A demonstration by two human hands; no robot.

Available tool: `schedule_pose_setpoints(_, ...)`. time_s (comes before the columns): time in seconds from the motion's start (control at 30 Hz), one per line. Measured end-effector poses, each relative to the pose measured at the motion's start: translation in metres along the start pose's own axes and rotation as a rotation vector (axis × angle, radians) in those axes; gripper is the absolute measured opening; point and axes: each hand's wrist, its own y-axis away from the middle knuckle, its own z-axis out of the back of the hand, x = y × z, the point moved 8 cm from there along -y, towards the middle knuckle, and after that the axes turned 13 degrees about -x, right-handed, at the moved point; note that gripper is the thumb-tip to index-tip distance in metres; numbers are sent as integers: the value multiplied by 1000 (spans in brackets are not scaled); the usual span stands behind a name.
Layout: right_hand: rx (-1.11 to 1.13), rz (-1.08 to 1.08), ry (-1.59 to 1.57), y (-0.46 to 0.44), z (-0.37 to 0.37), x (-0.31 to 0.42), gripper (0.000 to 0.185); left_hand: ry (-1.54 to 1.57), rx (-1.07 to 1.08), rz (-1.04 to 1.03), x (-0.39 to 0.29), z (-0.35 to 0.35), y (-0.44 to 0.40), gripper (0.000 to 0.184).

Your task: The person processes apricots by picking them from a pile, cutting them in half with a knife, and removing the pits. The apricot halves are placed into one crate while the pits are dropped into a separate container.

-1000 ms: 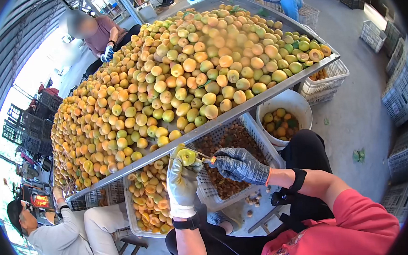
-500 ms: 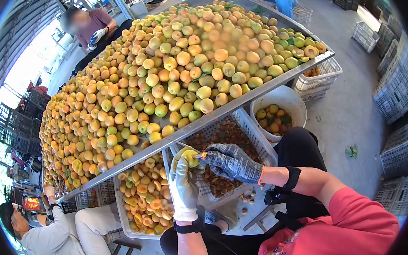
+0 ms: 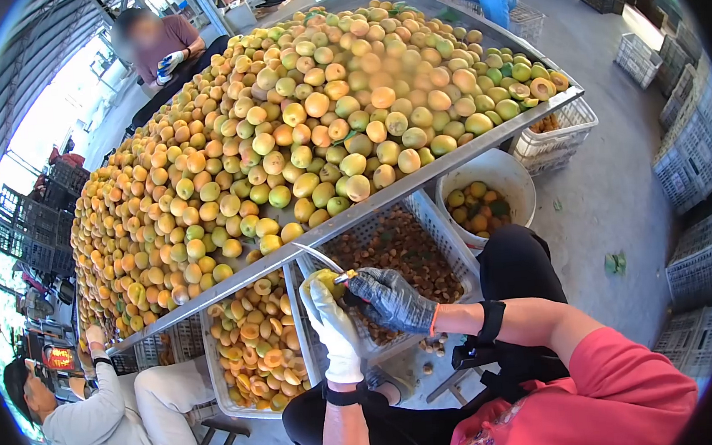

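Observation:
My left hand (image 3: 333, 329), in a white glove with yellowed fingers, is closed around a yellow-green apricot (image 3: 324, 283). My right hand (image 3: 394, 301), in a dark grey glove, grips a knife (image 3: 325, 260) with a thin, curved metal blade. The blade points up and left, past the apricot and close to the tray's edge; most of the handle is hidden in the glove. Both hands meet over a crate of brown pits (image 3: 401, 261). Left of them, a crate holds halved orange apricots (image 3: 257, 347). Above, whole apricots (image 3: 282, 128) are heaped on a metal-edged tray (image 3: 443, 164).
A white bucket (image 3: 520, 178) with apricots stands right of the pit crate, near my knee. A white crate (image 3: 563, 143) sits beyond it. One co-worker (image 3: 95, 419) sits at the left; others are across the tray. Stacked crates (image 3: 690, 163) line the right side.
Both my hands have moved slightly down, and the right hand has shifted a little left. The knife blade now shows a clearer curve. The apricot stays in my left hand.

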Motion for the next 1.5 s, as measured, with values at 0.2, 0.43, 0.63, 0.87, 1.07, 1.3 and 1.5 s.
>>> schedule_pose_setpoints(0.2, 416, -817, -281, 56, -23, -2, 40, 136, 6, 185, -22, -9, 0, 33)
schedule_pose_setpoints(0.43, 172, -242, 179, 31, 8, 10, 29, 550, 169, 372, -16, -12, -8, 50)
schedule_pose_setpoints(0.63, 113, 107, 449, 27, 13, 14, 30, 519, 75, 368, -14, -17, -5, 50)
schedule_pose_setpoints(0.87, 83, 234, 559, 31, 11, 16, 31, 538, 112, 350, -27, -19, 1, 44)
schedule_pose_setpoints(1.07, 88, 75, 352, 16, 14, -8, 28, 462, 130, 315, -13, -9, -2, 44)
schedule_pose_setpoints(1.3, 91, -185, 95, 17, 8, 3, 28, 217, 257, 125, -59, -11, -5, 39)
schedule_pose_setpoints(1.5, 38, 68, 505, 5, 11, -3, 35, 664, 154, 491, -18, -29, 7, 30)
